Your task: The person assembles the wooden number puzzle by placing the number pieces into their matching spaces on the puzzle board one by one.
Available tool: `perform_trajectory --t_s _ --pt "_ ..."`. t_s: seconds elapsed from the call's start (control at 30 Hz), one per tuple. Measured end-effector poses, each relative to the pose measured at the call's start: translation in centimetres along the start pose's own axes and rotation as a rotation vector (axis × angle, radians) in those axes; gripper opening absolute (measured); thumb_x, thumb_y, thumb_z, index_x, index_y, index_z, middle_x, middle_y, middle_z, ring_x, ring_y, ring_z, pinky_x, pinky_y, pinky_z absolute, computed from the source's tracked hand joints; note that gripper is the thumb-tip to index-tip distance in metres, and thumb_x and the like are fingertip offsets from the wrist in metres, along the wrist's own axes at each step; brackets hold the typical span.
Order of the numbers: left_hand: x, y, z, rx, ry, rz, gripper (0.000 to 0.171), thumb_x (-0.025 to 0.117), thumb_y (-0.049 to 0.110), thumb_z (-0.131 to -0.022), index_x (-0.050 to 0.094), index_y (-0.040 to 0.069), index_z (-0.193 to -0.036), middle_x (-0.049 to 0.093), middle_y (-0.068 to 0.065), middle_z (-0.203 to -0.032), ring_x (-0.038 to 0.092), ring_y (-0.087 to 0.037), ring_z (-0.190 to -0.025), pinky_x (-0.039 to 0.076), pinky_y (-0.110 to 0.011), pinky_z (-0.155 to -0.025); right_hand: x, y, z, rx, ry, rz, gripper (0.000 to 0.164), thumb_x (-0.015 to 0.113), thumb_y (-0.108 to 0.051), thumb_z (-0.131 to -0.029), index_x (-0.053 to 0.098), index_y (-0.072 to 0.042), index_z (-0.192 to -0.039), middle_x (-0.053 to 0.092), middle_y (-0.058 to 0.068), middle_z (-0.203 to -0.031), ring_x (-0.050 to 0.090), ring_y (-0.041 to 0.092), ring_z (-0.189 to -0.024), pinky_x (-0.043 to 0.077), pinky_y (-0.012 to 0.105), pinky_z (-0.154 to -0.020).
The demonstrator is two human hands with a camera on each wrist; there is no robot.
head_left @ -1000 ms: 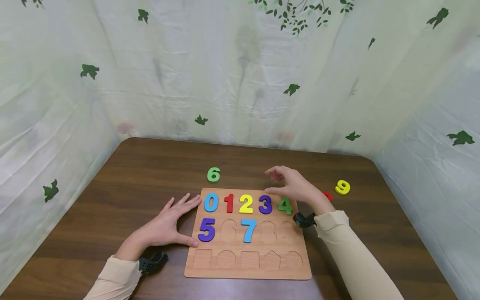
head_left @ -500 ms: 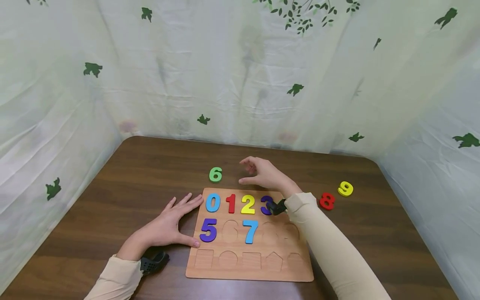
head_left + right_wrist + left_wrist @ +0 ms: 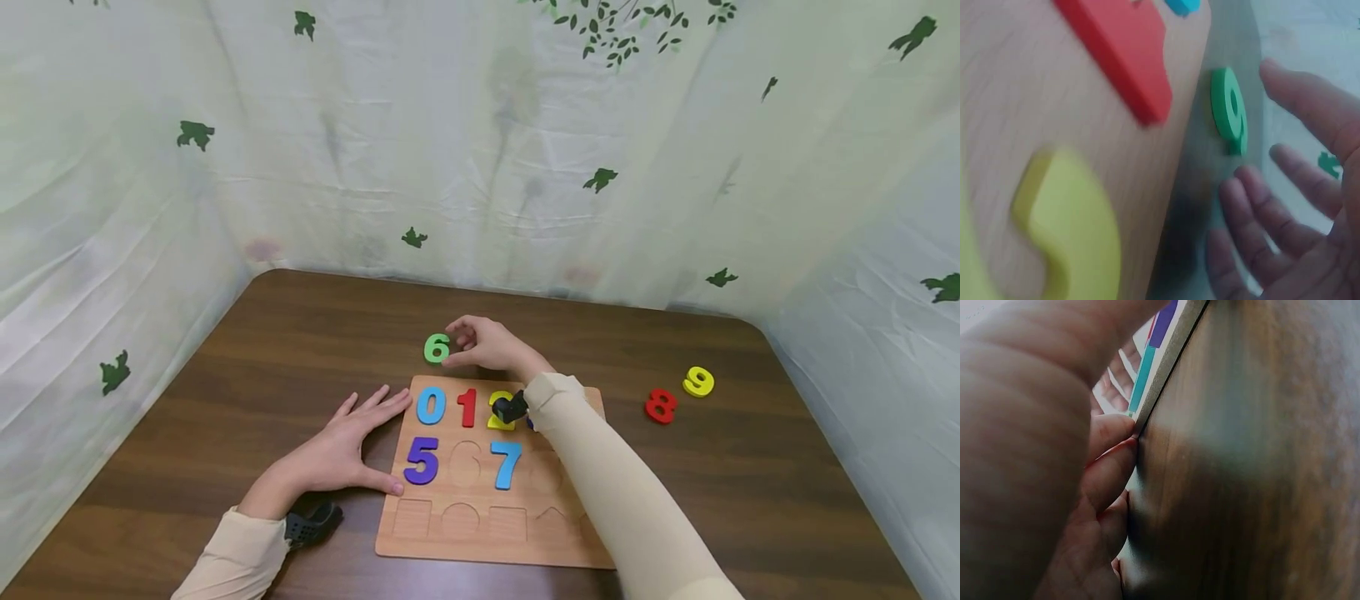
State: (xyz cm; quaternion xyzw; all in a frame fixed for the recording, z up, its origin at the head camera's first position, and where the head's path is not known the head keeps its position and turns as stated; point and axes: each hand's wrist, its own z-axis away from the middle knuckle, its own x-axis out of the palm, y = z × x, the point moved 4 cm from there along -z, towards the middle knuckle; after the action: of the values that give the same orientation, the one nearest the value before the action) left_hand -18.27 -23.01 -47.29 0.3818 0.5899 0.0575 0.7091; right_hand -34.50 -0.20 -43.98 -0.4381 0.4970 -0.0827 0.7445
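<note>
A wooden number board (image 3: pixel 480 546) lies on the table, with colourful numbers in its upper rows. At its left edge rests my left hand (image 3: pixel 337 454), fingers straight and spread, thumb on the lower left side; in the left wrist view its fingertips meet the board's edge. Behind the board is a green number 6 (image 3: pixel 431 350). My right hand (image 3: pixel 489 343) reaches over the board, its thumb and fingers parted right beside the 6. In the right wrist view a gap shows between the fingers and the green 6 (image 3: pixel 1221 103). The right forearm hides the board's right part.
A red 8 (image 3: pixel 661 407) and a yellow 9 (image 3: pixel 698 382) lie on the brown table (image 3: pixel 750 483) to the right. On the board sit a blue 0 (image 3: pixel 422 406), purple 5 (image 3: pixel 422 471) and blue 7 (image 3: pixel 506 467). A leaf-patterned curtain (image 3: pixel 450 125) surrounds the table.
My right hand has moved left behind the board to the green 6, uncovering the red 8 and covering the right-hand numbers with the forearm. The left hand has stayed at the board's edge.
</note>
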Motion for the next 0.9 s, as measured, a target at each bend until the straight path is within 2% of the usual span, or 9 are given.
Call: perform_trajectory --t_s 0.23,0.63,0.9 --pt "0.1 0.0 -0.3 0.009 0.000 -0.002 0.123 0.094 0.064 -0.071 0.038 0.015 -0.168 0.037 -0.011 -0.175 0.020 -0.049 -0.165 0.001 -0.078 -0.128 1.0 -0.5 -1.0 0.097 0.048 -0.003 0.067 0.088 -0.038 -0.089 0.063 -0.011 -0.145 0.071 0.012 -0.127 0.064 0.025 -0.114 0.058 0.038 -0.101" --pt "-0.2 0.2 -0.2 0.010 0.002 0.008 0.122 0.094 0.063 -0.071 0.038 0.014 -0.168 0.036 -0.011 -0.175 0.019 -0.049 -0.165 0.000 -0.078 -0.127 2.0 -1.1 -1.8 0.126 0.065 0.008 0.070 0.091 -0.034 -0.087 0.062 -0.013 -0.147 0.068 0.012 -0.123 0.061 0.023 -0.106 0.055 0.035 -0.093" --pt "-0.1 0.1 -0.1 0.005 0.002 0.012 0.123 0.095 0.063 -0.071 0.038 0.014 -0.168 0.037 -0.011 -0.175 0.019 -0.049 -0.165 0.001 -0.078 -0.128 2.3 -0.8 -2.1 0.156 0.092 0.013 0.069 0.093 -0.031 -0.086 0.063 -0.008 -0.144 0.066 0.010 -0.116 0.057 0.020 -0.098 0.051 0.028 -0.083"
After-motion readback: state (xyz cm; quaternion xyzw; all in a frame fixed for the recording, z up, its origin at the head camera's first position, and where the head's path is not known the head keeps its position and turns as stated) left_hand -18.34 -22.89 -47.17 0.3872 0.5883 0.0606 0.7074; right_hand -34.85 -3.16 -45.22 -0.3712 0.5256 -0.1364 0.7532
